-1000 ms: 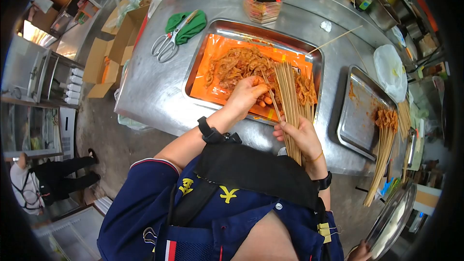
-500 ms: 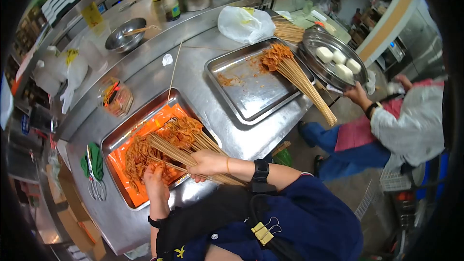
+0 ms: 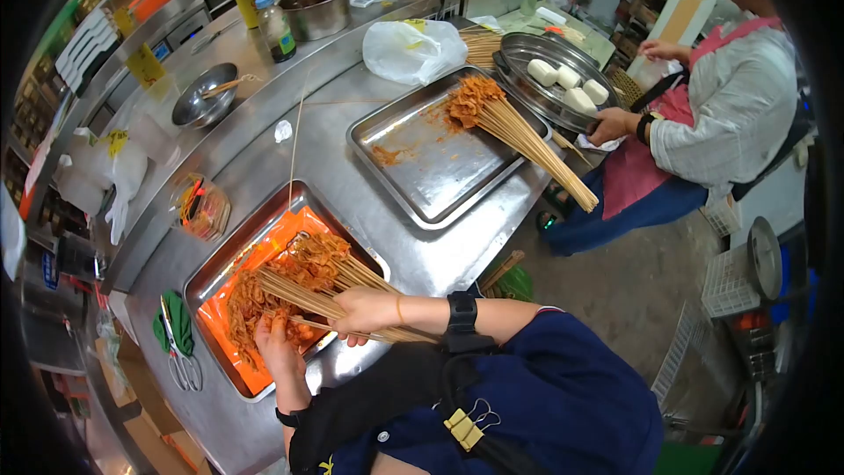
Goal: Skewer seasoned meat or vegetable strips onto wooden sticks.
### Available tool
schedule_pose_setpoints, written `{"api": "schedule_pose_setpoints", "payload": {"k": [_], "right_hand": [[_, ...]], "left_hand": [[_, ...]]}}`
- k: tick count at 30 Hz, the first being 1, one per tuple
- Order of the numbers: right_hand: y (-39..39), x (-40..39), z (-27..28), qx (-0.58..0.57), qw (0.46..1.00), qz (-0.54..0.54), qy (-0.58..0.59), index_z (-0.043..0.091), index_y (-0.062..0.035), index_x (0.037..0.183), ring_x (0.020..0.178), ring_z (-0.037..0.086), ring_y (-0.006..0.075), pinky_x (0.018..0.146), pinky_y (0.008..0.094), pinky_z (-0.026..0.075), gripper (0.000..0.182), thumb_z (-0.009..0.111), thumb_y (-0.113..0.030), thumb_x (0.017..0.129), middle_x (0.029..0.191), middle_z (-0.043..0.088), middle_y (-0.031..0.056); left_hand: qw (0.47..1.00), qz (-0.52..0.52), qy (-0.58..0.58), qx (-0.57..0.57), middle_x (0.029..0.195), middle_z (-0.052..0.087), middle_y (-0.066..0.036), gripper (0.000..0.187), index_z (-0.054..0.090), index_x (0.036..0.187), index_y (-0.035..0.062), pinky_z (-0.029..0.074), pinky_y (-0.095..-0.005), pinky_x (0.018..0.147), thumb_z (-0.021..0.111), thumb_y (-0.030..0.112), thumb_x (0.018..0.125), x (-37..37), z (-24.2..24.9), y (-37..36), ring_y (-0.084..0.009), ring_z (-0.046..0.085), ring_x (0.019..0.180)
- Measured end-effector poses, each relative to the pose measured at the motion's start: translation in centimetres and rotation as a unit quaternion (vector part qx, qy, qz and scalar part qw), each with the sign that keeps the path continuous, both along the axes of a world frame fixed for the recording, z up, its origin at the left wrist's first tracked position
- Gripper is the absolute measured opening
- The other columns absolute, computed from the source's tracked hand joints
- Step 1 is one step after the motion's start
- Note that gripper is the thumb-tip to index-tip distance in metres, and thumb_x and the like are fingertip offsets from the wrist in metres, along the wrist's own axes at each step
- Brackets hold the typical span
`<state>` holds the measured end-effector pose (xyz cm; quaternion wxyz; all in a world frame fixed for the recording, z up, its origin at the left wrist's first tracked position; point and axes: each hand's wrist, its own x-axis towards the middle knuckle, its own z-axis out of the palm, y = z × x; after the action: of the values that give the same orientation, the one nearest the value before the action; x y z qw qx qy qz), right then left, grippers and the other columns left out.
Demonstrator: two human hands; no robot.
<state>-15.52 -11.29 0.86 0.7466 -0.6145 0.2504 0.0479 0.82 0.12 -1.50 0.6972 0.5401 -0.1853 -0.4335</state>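
My right hand (image 3: pixel 367 310) is closed around a bundle of bamboo skewers (image 3: pixel 299 292). Their food ends, coated in red sauce, lie toward the left of a metal tray. My left hand (image 3: pixel 280 348) pinches at the sauced food (image 3: pixel 251 312) near the tip of a lower skewer; exactly what sits between the fingers is partly hidden. Beneath both is the tray (image 3: pixel 199 273), lined with orange plastic sheet (image 3: pixel 211 315). More loaded skewers (image 3: pixel 356 271) lie in it beyond my right hand, and one bare skewer (image 3: pixel 297 136) leans over its far rim.
A second metal tray (image 3: pixel 413 185) holds a bunch of sauced skewers (image 3: pixel 527 145). Beyond stands a steel pan (image 3: pixel 527 48) with white blocks, held by another person (image 3: pixel 721 105). Scissors (image 3: pixel 180 361) and green cloth (image 3: pixel 176 321) lie left; a plastic bag (image 3: pixel 413 53) sits behind.
My view has shifted, so the table appears slightly lower and further left. The other person has moved upward in view, still holding the pan's edge. My hands keep nearly the same grip.
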Motion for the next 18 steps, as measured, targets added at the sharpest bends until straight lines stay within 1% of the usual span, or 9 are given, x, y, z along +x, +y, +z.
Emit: {"api": "schedule_pose_setpoints", "payload": {"k": [1, 2, 5, 6, 9, 12, 15, 16, 18], "right_hand": [[0.0, -0.1, 0.1, -0.003, 1.000, -0.005, -0.001, 0.047, 0.0041, 0.089, 0.066, 0.064, 0.0189, 0.054, 0.0298, 0.054, 0.017, 0.049, -0.012, 0.084, 0.078, 0.060, 0.0131], [0.2, -0.3, 0.2, -0.004, 1.000, -0.010, -0.001, 0.047, 0.0037, 0.089, 0.066, 0.064, 0.0189, 0.053, 0.0300, 0.054, 0.016, 0.049, -0.011, 0.084, 0.078, 0.060, 0.0131], [0.2, -0.5, 0.4, -0.004, 1.000, -0.002, 0.009, 0.046, 0.0020, 0.089, 0.062, 0.063, 0.0170, 0.052, 0.0289, 0.054, 0.013, 0.048, -0.009, 0.082, 0.076, 0.059, 0.0115], [0.3, -0.6, 0.8, -0.011, 1.000, 0.008, 0.016, 0.046, 0.0018, 0.089, 0.062, 0.063, 0.0165, 0.052, 0.0284, 0.054, 0.012, 0.048, -0.008, 0.082, 0.075, 0.059, 0.0112], [0.0, -0.7, 0.6, -0.011, 0.999, 0.019, 0.023, 0.047, 0.0017, 0.091, 0.059, 0.061, 0.0147, 0.049, 0.0265, 0.052, 0.015, 0.049, -0.011, 0.084, 0.074, 0.058, 0.0099], [-0.7, -0.5, 0.4, 0.029, 0.999, 0.021, 0.027, 0.047, 0.0015, 0.095, 0.059, 0.061, 0.0147, 0.049, 0.0266, 0.052, 0.018, 0.050, -0.014, 0.086, 0.075, 0.059, 0.0096], [-1.9, -0.6, 0.8, 0.085, 0.995, 0.024, 0.044, 0.047, 0.0009, 0.097, 0.061, 0.061, 0.0150, 0.050, 0.0272, 0.052, 0.021, 0.051, -0.016, 0.085, 0.076, 0.059, 0.0095], [-2.3, -0.5, 1.2, 0.099, 0.993, 0.026, 0.056, 0.047, 0.0006, 0.098, 0.062, 0.061, 0.0151, 0.051, 0.0276, 0.052, 0.021, 0.052, -0.016, 0.085, 0.077, 0.059, 0.0095], [-2.7, -0.5, 2.4, 0.127, 0.989, 0.024, 0.069, 0.047, 0.0010, 0.098, 0.065, 0.062, 0.0168, 0.053, 0.0286, 0.053, 0.023, 0.054, -0.016, 0.083, 0.079, 0.059, 0.0106]], "left_hand": [[1.000, -0.007, -0.006, 0.015, 0.087, 0.061, -0.008, 0.015, 0.051, 0.099, -0.0015, 0.050, -0.0245, 0.056, 0.046, 0.005, 0.086, 0.0, 0.0, 0.0, -0.0147, 0.060, 0.066], [1.000, 0.027, -0.007, 0.001, 0.085, 0.061, -0.008, 0.016, 0.050, 0.100, -0.0010, 0.049, -0.0246, 0.054, 0.046, 0.005, 0.085, 0.0, -0.9, -0.3, -0.0146, 0.059, 0.064], [0.999, 0.035, -0.028, -0.016, 0.092, 0.058, -0.009, 0.022, 0.048, 0.106, 0.0015, 0.048, -0.0260, 0.061, 0.046, 0.002, 0.085, -0.2, -1.3, -0.4, -0.0156, 0.058, 0.071], [0.997, 0.059, -0.034, -0.023, 0.091, 0.057, -0.009, 0.026, 0.045, 0.110, 0.0017, 0.048, -0.0267, 0.062, 0.046, 0.001, 0.084, -0.5, -1.5, -0.8, -0.0157, 0.057, 0.070], [0.997, 0.051, -0.050, -0.012, 0.093, 0.057, -0.009, 0.029, 0.042, 0.113, 0.0011, 0.048, -0.0258, 0.063, 0.047, 0.002, 0.084, -0.3, -1.8, -0.9, -0.0153, 0.056, 0.073], [0.998, -0.009, -0.040, 0.048, 0.096, 0.056, -0.010, 0.032, 0.040, 0.116, 0.0009, 0.048, -0.0256, 0.060, 0.048, 0.003, 0.084, -0.7, 0.3, -0.8, -0.0155, 0.056, 0.075], [0.999, -0.004, -0.052, -0.005, 0.097, 0.056, -0.011, 0.034, 0.039, 0.117, 0.0010, 0.049, -0.0263, 0.055, 0.049, 0.004, 0.085, -0.9, 0.2, -1.3, -0.0158, 0.057, 0.073], [0.996, 0.039, -0.077, -0.027, 0.093, 0.057, -0.012, 0.032, 0.039, 0.116, 0.0019, 0.048, -0.0262, 0.049, 0.049, 0.004, 0.086, -0.4, -1.7, -1.7, -0.0156, 0.058, 0.067], [0.995, 0.038, -0.092, -0.028, 0.092, 0.057, -0.012, 0.030, 0.039, 0.115, 0.0020, 0.048, -0.0254, 0.049, 0.048, 0.004, 0.086, -1.2, 0.1, -1.7, -0.0152, 0.057, 0.065]]}}
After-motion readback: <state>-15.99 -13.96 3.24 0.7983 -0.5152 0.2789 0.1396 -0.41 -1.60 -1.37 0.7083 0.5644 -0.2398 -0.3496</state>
